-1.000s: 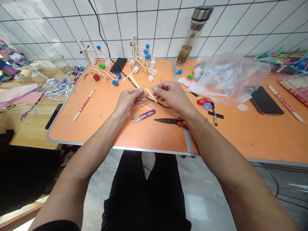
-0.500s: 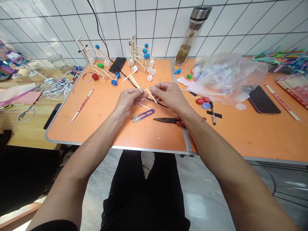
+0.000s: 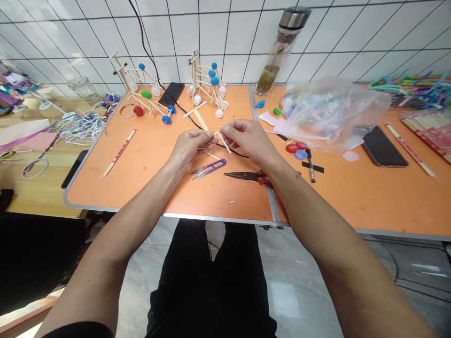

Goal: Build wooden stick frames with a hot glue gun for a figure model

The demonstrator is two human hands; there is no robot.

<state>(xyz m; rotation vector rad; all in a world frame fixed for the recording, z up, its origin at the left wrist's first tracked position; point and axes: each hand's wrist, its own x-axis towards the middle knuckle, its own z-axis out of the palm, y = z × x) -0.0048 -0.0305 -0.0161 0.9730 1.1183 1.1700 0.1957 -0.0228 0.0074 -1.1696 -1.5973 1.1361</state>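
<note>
- Here the left hand (image 3: 190, 146) has its grip pinched closed, thumb against fingertips, on the 9 o'clock end of a few thin wooden sticks (image 3: 226, 144).
- The right hand (image 3: 247, 139) has its grip closed too, with thumb and forefinger nipping the same sticks from 3 o'clock. The two sets of fingertips almost meet.
- The sticks are held just above the middle of the orange counter (image 3: 148, 164), and one slants down toward 5 o'clock beside the right thumb.
- At 6 o'clock of the hands lie purple thread snips (image 3: 211, 167). Red-handled pliers (image 3: 246, 176) lie at 5 o'clock, their handles hidden under the right forearm.
- A black cable (image 3: 183, 110) comes in from 11 o'clock and passes beneath the hands.
- At 12 o'clock, near the tiled wall, stand stick models (image 3: 207, 84) tipped with blue caps.
- At 3 o'clock lies a clear plastic bag (image 3: 331, 112), with a black phone (image 3: 382, 148) just beyond it.
</note>
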